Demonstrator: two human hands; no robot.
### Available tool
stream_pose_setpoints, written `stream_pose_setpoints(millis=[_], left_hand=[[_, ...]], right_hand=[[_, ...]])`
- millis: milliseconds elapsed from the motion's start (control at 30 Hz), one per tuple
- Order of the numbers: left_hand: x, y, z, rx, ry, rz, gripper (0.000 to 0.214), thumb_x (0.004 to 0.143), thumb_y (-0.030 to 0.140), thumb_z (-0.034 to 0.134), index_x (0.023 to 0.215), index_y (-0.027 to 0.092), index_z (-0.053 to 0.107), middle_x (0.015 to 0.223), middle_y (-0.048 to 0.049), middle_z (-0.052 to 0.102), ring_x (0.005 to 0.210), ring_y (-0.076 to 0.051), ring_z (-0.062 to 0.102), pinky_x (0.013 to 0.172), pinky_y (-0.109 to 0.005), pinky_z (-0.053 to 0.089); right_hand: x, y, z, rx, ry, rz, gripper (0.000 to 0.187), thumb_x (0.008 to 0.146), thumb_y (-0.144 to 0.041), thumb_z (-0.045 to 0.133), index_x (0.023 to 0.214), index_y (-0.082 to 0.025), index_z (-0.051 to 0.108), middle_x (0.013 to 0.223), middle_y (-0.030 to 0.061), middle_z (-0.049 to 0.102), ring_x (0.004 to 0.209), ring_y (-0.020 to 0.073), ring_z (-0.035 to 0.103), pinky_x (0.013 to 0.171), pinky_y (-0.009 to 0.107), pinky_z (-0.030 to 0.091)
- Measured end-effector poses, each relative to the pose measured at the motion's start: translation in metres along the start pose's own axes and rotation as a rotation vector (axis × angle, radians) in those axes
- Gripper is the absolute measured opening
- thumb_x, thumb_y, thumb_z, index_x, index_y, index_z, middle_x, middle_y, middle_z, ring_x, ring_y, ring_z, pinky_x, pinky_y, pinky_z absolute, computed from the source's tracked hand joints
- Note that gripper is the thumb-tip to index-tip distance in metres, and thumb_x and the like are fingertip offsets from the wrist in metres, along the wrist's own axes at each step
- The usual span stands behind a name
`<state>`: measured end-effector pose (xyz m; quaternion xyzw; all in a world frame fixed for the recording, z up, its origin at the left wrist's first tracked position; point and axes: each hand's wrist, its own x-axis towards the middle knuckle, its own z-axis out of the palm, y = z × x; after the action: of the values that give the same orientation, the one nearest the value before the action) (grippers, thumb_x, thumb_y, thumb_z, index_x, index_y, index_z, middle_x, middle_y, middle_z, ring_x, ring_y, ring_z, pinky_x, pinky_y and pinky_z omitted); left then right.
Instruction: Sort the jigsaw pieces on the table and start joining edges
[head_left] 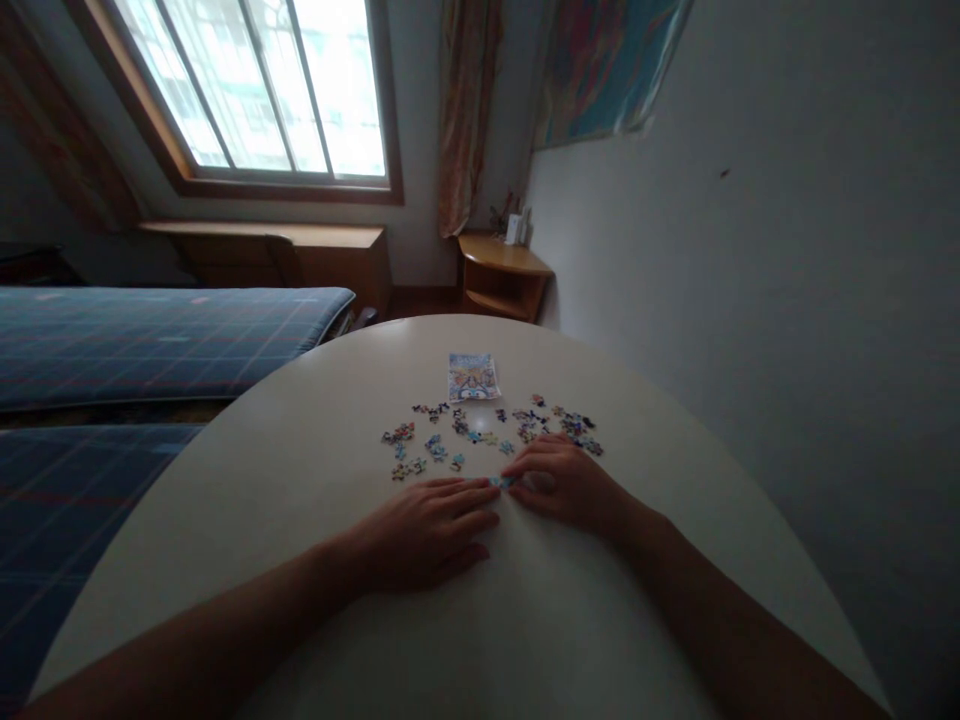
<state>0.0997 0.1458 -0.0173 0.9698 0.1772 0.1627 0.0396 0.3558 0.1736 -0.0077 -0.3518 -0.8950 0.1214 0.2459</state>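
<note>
My left hand [431, 525] lies flat on the table with its fingers stretched out, the tips touching a light blue strip of joined jigsaw puzzle pieces [496, 482]. At the right end of that strip, my right hand [562, 482] pinches a puzzle piece between thumb and fingers; most of the piece is hidden. Loose puzzle pieces [436, 447] are scattered just beyond both hands. A denser cluster of pieces [576, 427] lies past my right hand. Behind them rests a printed picture sheet [473, 378] with a blue and orange design.
All of this is on a round white table [300, 480]. A bed with a blue plaid cover [165, 335] stands to the left. The white wall [787, 300] runs along the right. At the back are a wooden corner shelf [506, 255] and a low wooden desk [330, 236] below the window.
</note>
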Motion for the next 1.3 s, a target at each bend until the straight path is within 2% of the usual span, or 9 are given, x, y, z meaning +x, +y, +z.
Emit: stream_pose_setpoints(millis=[267, 533, 600, 700, 767, 833, 967, 1300], left_hand=[[0.001, 0.0, -0.001, -0.02, 0.013, 0.01, 0.029, 0.098, 0.03, 0.049, 0.121, 0.014, 0.058, 0.141, -0.016, 0.055, 0.127, -0.027, 0.056, 0.107, -0.044, 0.048], [0.001, -0.001, 0.001, 0.005, 0.071, 0.004, 0.029, 0.097, 0.028, 0.049, 0.123, 0.018, 0.057, 0.139, -0.012, 0.057, 0.126, -0.024, 0.057, 0.106, -0.042, 0.049], [0.001, -0.006, 0.002, 0.064, 0.17, -0.074, 0.026, 0.095, 0.023, 0.049, 0.119, 0.019, 0.06, 0.129, -0.0094, 0.064, 0.118, -0.023, 0.061, 0.103, -0.043, 0.05], [-0.001, -0.02, 0.001, 0.169, 0.32, -0.319, 0.021, 0.092, 0.017, 0.049, 0.105, 0.019, 0.065, 0.112, -0.007, 0.071, 0.101, -0.022, 0.066, 0.094, -0.045, 0.053], [-0.003, -0.031, 0.0, 0.214, 0.33, -0.464, 0.021, 0.091, 0.016, 0.05, 0.106, 0.018, 0.066, 0.111, -0.0072, 0.071, 0.1, -0.024, 0.066, 0.091, -0.046, 0.054], [-0.005, -0.04, 0.001, 0.224, 0.302, -0.55, 0.022, 0.093, 0.018, 0.05, 0.108, 0.019, 0.066, 0.111, -0.007, 0.072, 0.1, -0.025, 0.066, 0.09, -0.046, 0.054], [-0.007, -0.049, 0.003, 0.196, 0.267, -0.622, 0.024, 0.096, 0.026, 0.049, 0.109, 0.022, 0.068, 0.11, -0.006, 0.073, 0.101, -0.024, 0.067, 0.093, -0.046, 0.052], [-0.008, -0.056, 0.005, 0.071, 0.292, -0.73, 0.018, 0.092, 0.024, 0.057, 0.107, 0.024, 0.066, 0.108, -0.0046, 0.073, 0.101, -0.025, 0.067, 0.094, -0.048, 0.052]], right_hand=[[-0.001, 0.0, -0.001, -0.044, -0.034, 0.002, 0.013, 0.083, -0.025, 0.07, 0.095, -0.025, 0.074, 0.093, 0.0033, 0.07, 0.09, 0.0184, 0.064, 0.086, 0.036, 0.043], [-0.001, -0.004, -0.002, -0.068, -0.02, -0.014, 0.015, 0.082, -0.026, 0.07, 0.096, -0.025, 0.074, 0.093, 0.0042, 0.07, 0.089, 0.0188, 0.065, 0.086, 0.035, 0.043], [-0.001, -0.003, -0.002, -0.071, -0.024, -0.025, 0.014, 0.082, -0.024, 0.069, 0.095, -0.025, 0.074, 0.093, 0.0038, 0.07, 0.088, 0.0182, 0.065, 0.086, 0.034, 0.043], [-0.001, -0.002, -0.001, -0.079, -0.033, -0.026, 0.011, 0.083, -0.024, 0.069, 0.093, -0.026, 0.074, 0.092, 0.0033, 0.07, 0.087, 0.0179, 0.065, 0.085, 0.034, 0.043], [-0.001, -0.001, -0.001, -0.084, -0.034, -0.023, 0.011, 0.083, -0.024, 0.069, 0.092, -0.025, 0.074, 0.092, 0.0034, 0.07, 0.088, 0.0182, 0.065, 0.085, 0.035, 0.043], [-0.001, -0.001, -0.002, -0.088, -0.031, -0.028, 0.01, 0.083, -0.024, 0.068, 0.092, -0.025, 0.073, 0.092, 0.0036, 0.07, 0.088, 0.0183, 0.065, 0.086, 0.035, 0.043], [-0.002, 0.0, -0.005, -0.091, -0.031, -0.048, 0.009, 0.082, -0.023, 0.068, 0.091, -0.024, 0.073, 0.093, 0.0042, 0.07, 0.089, 0.0184, 0.066, 0.089, 0.036, 0.044], [-0.006, 0.004, -0.01, -0.106, -0.061, -0.019, 0.01, 0.082, -0.023, 0.067, 0.091, -0.024, 0.071, 0.095, 0.004, 0.07, 0.092, 0.0205, 0.065, 0.09, 0.04, 0.042]])
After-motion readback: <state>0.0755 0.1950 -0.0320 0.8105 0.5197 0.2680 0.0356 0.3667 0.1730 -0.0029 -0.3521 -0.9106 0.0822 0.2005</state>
